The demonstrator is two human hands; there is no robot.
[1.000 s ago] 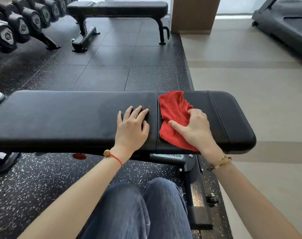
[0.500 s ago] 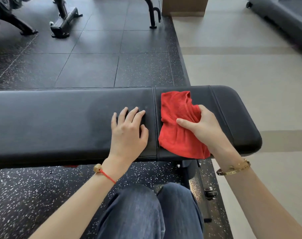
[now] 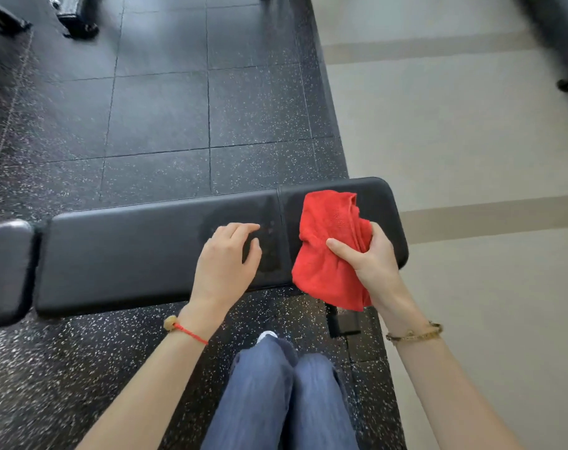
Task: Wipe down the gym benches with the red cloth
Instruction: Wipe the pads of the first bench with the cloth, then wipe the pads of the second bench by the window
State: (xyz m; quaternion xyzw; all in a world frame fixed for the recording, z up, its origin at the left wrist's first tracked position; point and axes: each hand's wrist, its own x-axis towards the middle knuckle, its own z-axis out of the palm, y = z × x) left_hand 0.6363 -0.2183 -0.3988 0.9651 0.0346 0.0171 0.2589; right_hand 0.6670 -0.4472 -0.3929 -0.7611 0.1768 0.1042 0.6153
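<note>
Right hand grips the red cloth, thumb and fingers bunching it; it's crumpled, its lower edge hanging off the near side of the black bench. Left hand lies on the pad, fingers loose, holding nothing.

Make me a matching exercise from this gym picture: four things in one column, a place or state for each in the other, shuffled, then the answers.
Things:
1. red cloth
2. left hand
3. gold bracelet
4. red string bracelet

Places or states:
A. on the left wrist
B. bunched in the right hand
C. resting on the bench pad
D. on the right wrist

Pairs: 1-B, 2-C, 3-D, 4-A
</note>
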